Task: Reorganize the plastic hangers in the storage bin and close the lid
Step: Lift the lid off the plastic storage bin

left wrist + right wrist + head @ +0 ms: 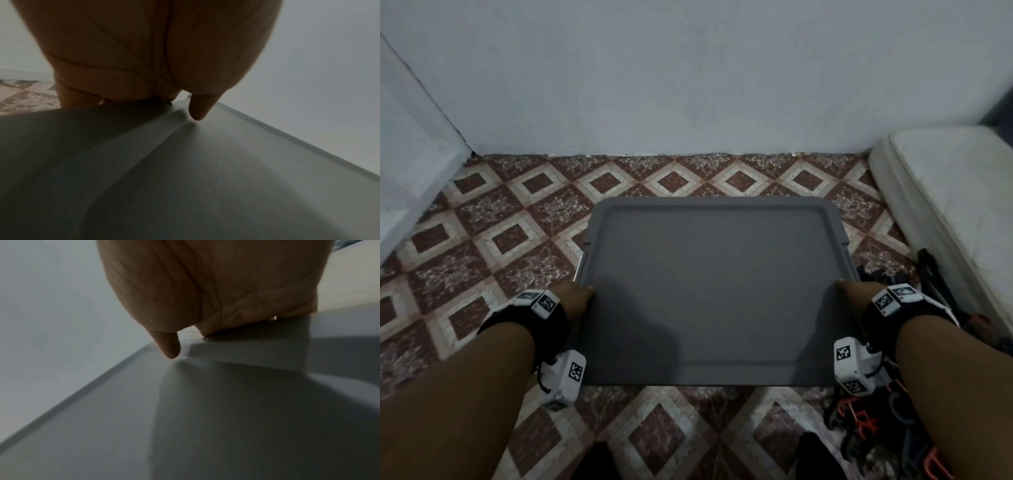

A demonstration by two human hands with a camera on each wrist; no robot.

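**Grey lid held by both sides**

Grey plastic fills the middle of the head view: the lid (714,291) lies flat over the storage bin (582,263), of which only a pale sliver shows at the left edge. The left hand (577,296) grips the lid's left edge and the right hand (851,294) grips its right edge, likely so it stays level. Hangers (873,421), black and orange, lie on the floor (482,222) near the right arm, outside the bin. A white mattress (945,192) sits far right. I think those hangers must go in before closing.

From the left wrist, the thumb (200,107) presses on top of the lid (205,178); the fingers curl under the edge.

From the right wrist, the thumb (168,345) rests on the lid (102,418) too.
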